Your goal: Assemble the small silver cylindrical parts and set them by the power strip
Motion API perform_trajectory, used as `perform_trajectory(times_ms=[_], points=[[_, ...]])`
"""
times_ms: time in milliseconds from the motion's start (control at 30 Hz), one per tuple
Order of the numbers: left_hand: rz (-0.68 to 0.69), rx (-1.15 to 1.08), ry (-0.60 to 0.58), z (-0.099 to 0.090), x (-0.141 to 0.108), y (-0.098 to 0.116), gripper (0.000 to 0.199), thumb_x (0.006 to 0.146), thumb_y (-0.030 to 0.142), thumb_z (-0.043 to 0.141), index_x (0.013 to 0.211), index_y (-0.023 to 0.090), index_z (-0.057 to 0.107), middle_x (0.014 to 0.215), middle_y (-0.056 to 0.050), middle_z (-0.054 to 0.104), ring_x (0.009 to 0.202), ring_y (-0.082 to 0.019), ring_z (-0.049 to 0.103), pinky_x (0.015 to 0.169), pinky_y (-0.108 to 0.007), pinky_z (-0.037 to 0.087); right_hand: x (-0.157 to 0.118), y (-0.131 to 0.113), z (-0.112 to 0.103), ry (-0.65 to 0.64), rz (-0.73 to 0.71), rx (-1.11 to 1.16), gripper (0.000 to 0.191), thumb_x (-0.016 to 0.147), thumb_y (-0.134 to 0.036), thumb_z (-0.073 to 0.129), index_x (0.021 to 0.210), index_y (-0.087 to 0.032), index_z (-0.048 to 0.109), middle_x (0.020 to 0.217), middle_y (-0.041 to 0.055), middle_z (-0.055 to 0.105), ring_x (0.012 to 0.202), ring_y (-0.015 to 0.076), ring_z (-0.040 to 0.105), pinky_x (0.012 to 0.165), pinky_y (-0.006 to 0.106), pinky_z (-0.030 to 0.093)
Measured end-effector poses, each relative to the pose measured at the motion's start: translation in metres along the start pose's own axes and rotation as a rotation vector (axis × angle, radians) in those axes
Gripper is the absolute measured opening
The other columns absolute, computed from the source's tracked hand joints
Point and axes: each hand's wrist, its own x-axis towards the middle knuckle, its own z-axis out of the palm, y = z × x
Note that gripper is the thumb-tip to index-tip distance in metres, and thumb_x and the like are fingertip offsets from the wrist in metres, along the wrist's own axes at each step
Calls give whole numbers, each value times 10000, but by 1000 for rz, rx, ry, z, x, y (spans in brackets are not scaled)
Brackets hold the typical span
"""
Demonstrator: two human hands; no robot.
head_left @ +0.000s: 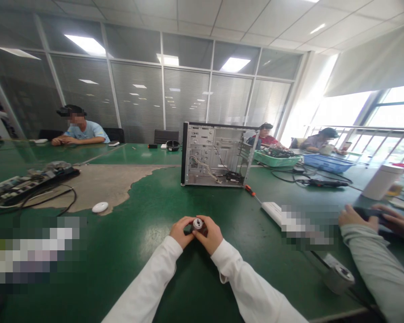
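Observation:
Near the middle of the green table (148,251), my left hand (182,231) and my right hand (210,234) meet around a small round white object (198,224) with dark holes on its top face. The fingers of both hands press on it from either side, and its lower part is hidden behind them. Beyond my hands an open computer case (218,154) stands upright, its metal inside and some cables showing. An orange-handled screwdriver (250,190) lies by the lower right corner of the case.
A white power strip (272,213) and a grey-white cylinder (339,277) lie to the right, near another person's hands (360,217). Green (278,160) and blue (326,163) baskets stand behind. A white disc (100,207) and a cable-trailing circuit assembly (30,181) are left.

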Motion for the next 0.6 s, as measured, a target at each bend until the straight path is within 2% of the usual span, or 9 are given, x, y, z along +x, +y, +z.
perform_trajectory(times_ms=[167, 300, 400, 500, 600], points=[[-87, -65, -26, 2, -1, 1, 403, 572, 191, 601, 971, 206, 545, 887, -46, 593, 801, -171, 552, 737, -302, 430, -4, -8, -14, 21, 40, -35, 299, 611, -234, 539, 905, -198, 499, 800, 15, 558, 656, 127, 510, 582, 250, 429], [-167, -88, 17, 0, -1, -8, 438, 558, 183, 610, 986, 198, 522, 873, -46, 600, 757, -160, 569, 696, -303, 442, -22, -15, -48, 68, 48, -95, 306, 644, -258, 516, 941, -188, 492, 869, 46, 561, 712, 147, 520, 587, 256, 440], [-238, -81, 135, -1, 2, -24, 377, 574, 170, 575, 948, 173, 529, 812, -42, 603, 705, -150, 571, 634, -288, 459, -62, -9, -84, 164, 114, -169, 334, 681, -301, 489, 991, -178, 468, 946, 71, 552, 793, 169, 532, 690, 283, 442], [-311, -84, 251, -3, 5, -37, 321, 582, 164, 545, 902, 161, 542, 748, -33, 600, 650, -138, 568, 577, -265, 464, -122, 9, -126, 336, 285, -249, 404, 684, -362, 480, 1043, -184, 429, 990, 71, 550, 844, 175, 544, 757, 280, 436], [-335, -107, 270, -4, 7, -40, 285, 581, 156, 531, 864, 174, 555, 711, -13, 603, 646, -131, 571, 591, -255, 466, -178, 32, -170, 498, 441, -465, 441, 648, -438, 488, 1025, -212, 458, 933, 71, 592, 788, 204, 579, 636, 274, 478]])
